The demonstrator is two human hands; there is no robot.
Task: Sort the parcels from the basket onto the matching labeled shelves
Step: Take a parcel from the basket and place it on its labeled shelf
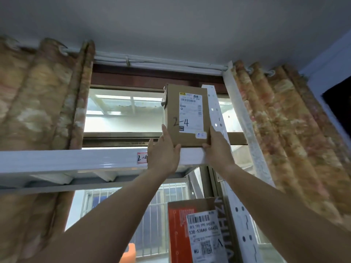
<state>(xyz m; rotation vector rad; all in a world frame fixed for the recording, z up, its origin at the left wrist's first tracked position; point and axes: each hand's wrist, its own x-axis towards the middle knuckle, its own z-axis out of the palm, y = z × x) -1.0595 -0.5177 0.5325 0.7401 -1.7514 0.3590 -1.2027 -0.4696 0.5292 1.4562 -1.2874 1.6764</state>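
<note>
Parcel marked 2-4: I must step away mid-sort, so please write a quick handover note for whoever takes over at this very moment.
Hands: the left hand grips the lower left corner of the 2-4 parcel; the right hand grips its lower right corner.
Position: the parcel is upright, its bottom edge at the top shelf beam, beside the shelf tag, which reads 2- with the rest hidden by the left hand.
Done: parcel brought to what looks like its matching shelf.
Left: release once it sits steady, then fetch the next; the basket is out of view. An orange parcel stands on the level below.

Shelf label [142,158] half behind left hand [163,154]
</note>
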